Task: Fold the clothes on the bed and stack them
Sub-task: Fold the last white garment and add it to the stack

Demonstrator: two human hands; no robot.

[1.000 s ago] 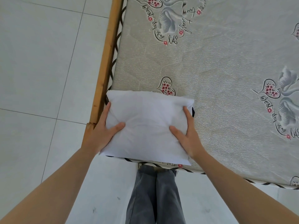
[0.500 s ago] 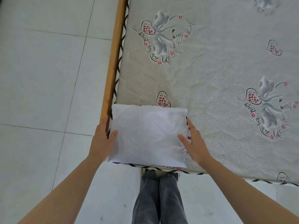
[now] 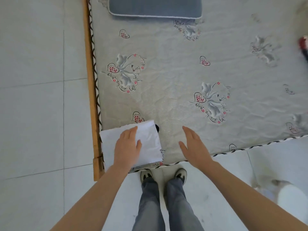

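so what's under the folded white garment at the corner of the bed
A dark item peeks out at the white garment's far right edge; the rest is covered. The left hand rests on top.

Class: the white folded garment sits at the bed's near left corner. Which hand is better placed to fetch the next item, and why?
Right. The right hand is open and free over the mattress; the left hand lies flat on the white folded garment.

You are in a bedroom at home: a big bed (image 3: 183, 80) with a wooden frame (image 3: 90, 80) stands on a white tiled floor (image 3: 41, 97).
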